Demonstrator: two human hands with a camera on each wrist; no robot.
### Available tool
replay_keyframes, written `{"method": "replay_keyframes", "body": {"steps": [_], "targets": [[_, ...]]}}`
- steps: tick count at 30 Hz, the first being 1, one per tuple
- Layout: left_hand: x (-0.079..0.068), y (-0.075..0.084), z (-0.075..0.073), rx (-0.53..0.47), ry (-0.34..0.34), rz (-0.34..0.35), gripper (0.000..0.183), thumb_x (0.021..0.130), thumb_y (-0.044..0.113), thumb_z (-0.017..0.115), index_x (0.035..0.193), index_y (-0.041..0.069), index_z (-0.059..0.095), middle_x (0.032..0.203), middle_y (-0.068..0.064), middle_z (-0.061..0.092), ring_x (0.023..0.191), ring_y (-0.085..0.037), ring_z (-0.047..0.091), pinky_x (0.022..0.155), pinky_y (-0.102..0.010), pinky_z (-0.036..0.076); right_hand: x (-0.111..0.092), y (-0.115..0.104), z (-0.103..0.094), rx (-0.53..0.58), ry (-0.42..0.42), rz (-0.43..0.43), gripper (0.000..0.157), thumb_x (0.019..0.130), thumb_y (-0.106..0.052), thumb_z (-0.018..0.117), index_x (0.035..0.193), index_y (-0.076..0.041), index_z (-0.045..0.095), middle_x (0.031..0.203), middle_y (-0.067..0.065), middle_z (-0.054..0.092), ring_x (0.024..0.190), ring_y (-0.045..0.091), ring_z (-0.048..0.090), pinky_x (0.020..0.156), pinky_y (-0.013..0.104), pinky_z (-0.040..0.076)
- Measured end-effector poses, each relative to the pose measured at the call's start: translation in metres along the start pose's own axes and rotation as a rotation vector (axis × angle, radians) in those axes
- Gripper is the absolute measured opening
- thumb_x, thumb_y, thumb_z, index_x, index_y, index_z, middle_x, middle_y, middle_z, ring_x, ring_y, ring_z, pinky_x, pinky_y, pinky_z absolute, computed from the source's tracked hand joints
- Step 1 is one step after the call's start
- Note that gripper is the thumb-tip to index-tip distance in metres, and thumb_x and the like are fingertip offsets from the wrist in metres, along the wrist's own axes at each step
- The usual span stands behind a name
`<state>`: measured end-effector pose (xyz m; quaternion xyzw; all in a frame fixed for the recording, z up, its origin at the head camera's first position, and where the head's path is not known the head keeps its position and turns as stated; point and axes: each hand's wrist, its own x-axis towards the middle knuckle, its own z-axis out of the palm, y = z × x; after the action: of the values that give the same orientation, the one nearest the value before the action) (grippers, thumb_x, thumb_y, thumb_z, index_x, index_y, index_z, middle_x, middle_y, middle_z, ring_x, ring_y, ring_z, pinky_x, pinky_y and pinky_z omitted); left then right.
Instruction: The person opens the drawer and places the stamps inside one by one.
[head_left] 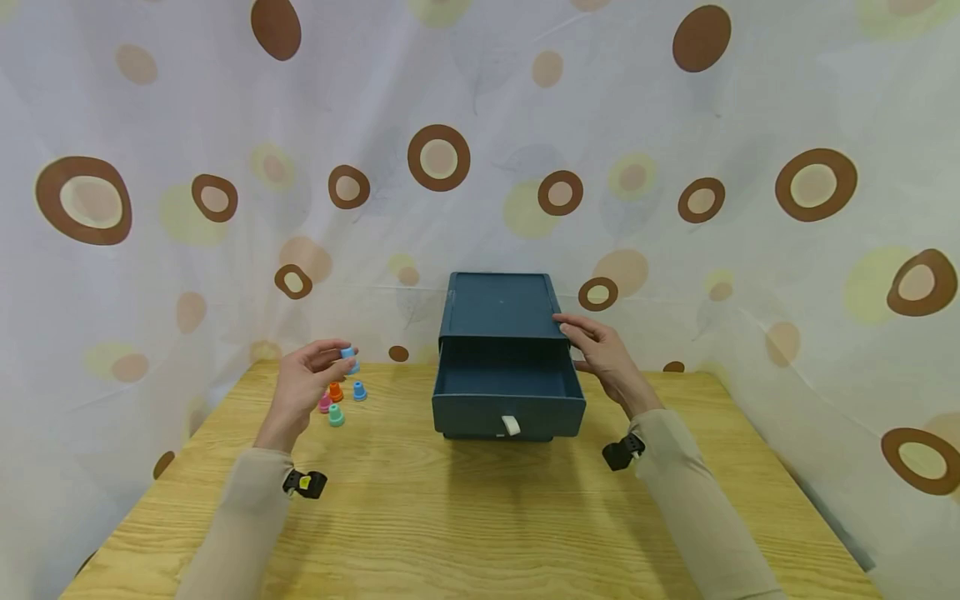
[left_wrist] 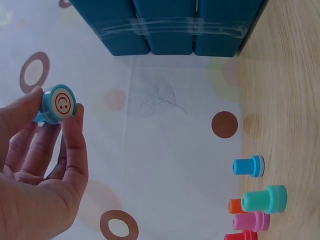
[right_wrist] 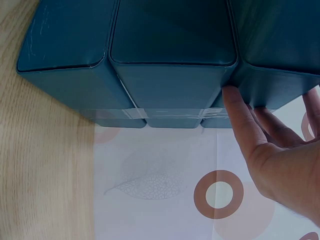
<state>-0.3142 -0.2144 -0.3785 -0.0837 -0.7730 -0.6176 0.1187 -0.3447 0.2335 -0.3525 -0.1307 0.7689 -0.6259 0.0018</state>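
Note:
My left hand (head_left: pixel 300 385) pinches a small blue toy stamp (head_left: pixel 349 358) between thumb and fingers, raised above the table. In the left wrist view, a red smiley shows on the round face of this stamp (left_wrist: pixel 62 102). Below it on the table stand a blue stamp (head_left: pixel 360 391), an orange stamp (head_left: pixel 336 392), a pink stamp (head_left: pixel 325 404) and a teal stamp (head_left: pixel 336 416). My right hand (head_left: pixel 603 354) touches the right side and top edge of a dark blue drawer cabinet (head_left: pixel 498 304), fingers mostly straight. The cabinet's upper drawer (head_left: pixel 487 414) is pulled out, its visible inside bare.
A red stamp (left_wrist: pixel 242 236) shows at the bottom of the left wrist view. The drawer front bears a white pull tab (head_left: pixel 511 425). Clear tape (right_wrist: pixel 150 113) runs across the cabinet's side. Behind the wooden table (head_left: pixel 420 517) hangs a patterned white curtain (head_left: pixel 480 92).

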Motion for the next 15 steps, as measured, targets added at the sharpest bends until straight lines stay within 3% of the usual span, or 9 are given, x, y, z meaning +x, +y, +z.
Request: {"method": "replay_keyframes", "body": {"steps": [4,10,12,15], "targets": [[-0.001,0.009,0.005,-0.003,-0.006,-0.016,0.041,0.091,0.028,0.071,0.125,0.006,0.063,0.103,0.015,0.072,0.094,-0.003,0.064,0.084,-0.017,0.050,0.000,0.001,0.000,-0.001,0.003,0.003,0.051,0.102,-0.040,0.051,0.146,-0.014,0.047,0.160,0.008,0.030,0.149,0.034,0.023,0.111,0.063,0.031],[-0.002,0.020,0.012,-0.015,-0.011,0.002,0.043,0.090,0.026,0.073,0.125,0.003,0.063,0.115,-0.006,0.072,0.094,-0.004,0.066,0.086,-0.019,0.051,0.000,0.000,0.000,-0.006,0.005,0.010,0.051,0.102,-0.040,0.051,0.146,-0.015,0.048,0.160,0.007,0.030,0.149,0.034,0.023,0.111,0.063,0.030],[-0.002,0.024,0.014,-0.022,-0.012,0.013,0.042,0.090,0.027,0.073,0.124,0.005,0.064,0.115,-0.008,0.072,0.094,-0.005,0.067,0.087,-0.020,0.051,0.000,0.000,0.000,-0.005,0.007,0.011,0.051,0.102,-0.040,0.051,0.146,-0.015,0.048,0.160,0.007,0.030,0.149,0.034,0.023,0.111,0.063,0.030],[-0.003,0.030,0.019,-0.029,-0.020,0.034,0.038,0.088,0.028,0.075,0.121,0.009,0.066,0.107,0.001,0.074,0.093,-0.007,0.067,0.088,-0.022,0.050,0.000,0.001,0.000,-0.005,0.008,0.012,0.051,0.102,-0.040,0.052,0.146,-0.015,0.048,0.160,0.007,0.030,0.149,0.034,0.023,0.111,0.063,0.030]]}}
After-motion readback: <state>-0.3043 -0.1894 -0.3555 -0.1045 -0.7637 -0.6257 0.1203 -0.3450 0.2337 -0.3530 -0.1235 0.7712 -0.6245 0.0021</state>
